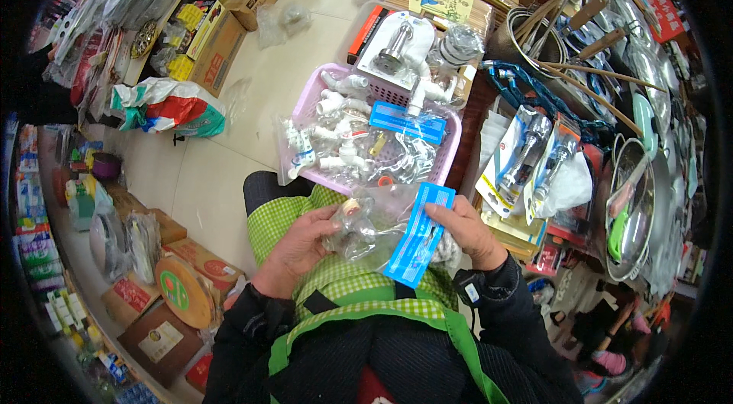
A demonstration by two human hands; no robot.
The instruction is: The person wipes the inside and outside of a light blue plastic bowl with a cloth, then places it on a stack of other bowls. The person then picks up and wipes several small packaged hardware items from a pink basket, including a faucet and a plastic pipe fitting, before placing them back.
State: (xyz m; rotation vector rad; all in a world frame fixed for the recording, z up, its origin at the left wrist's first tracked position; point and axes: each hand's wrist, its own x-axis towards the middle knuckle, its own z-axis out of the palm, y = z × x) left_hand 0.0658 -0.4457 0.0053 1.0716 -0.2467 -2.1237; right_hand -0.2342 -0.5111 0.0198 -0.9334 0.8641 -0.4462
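Observation:
Above my lap, both hands hold one clear plastic bag (386, 212) with a blue printed header card. My left hand (306, 238) pinches the bag's left end, where a shiny metal fitting (358, 218) shows through the plastic. On the right, my right hand (467, 229) grips the blue header card (418, 241), thumb on top. Just beyond my hands sits a pink plastic basket (455, 152). It holds white plastic pipe fittings (343, 137), bagged metal parts and another blue header card (408, 122).
Packaged faucet extensions (524, 152) lie right of the basket. Farther right are a metal pot (532, 31) with sticks and a strainer (630, 209). A colourful plastic bag (169, 109) rests on the tiled floor at left. A round wooden board (186, 292) leans among cartons.

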